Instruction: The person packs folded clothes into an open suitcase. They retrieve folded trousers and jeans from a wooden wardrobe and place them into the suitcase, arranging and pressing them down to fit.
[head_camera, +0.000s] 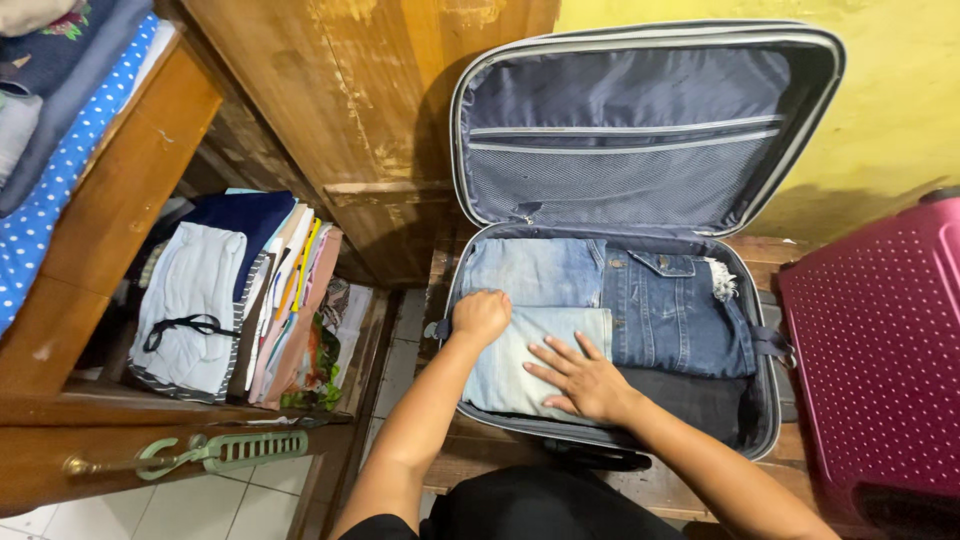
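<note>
An open grey suitcase (765, 400) lies in front of me, its lid (640, 125) propped against the yellow wall. Inside are folded denim pieces: a light blue pair of jeans (510, 370) at the left, a darker denim garment (670, 310) at the right, and another light piece (530, 270) behind. My left hand (481, 315) is curled in a fist on the left edge of the light jeans. My right hand (580, 378) lies flat on them with fingers spread, holding nothing.
A wooden wardrobe (130, 200) stands open at the left, its shelf holding a stack of folded clothes (240, 290). A green latch (220, 452) hangs on its door. A maroon hard suitcase (880, 350) stands at the right. White tiles (200, 505) cover the floor.
</note>
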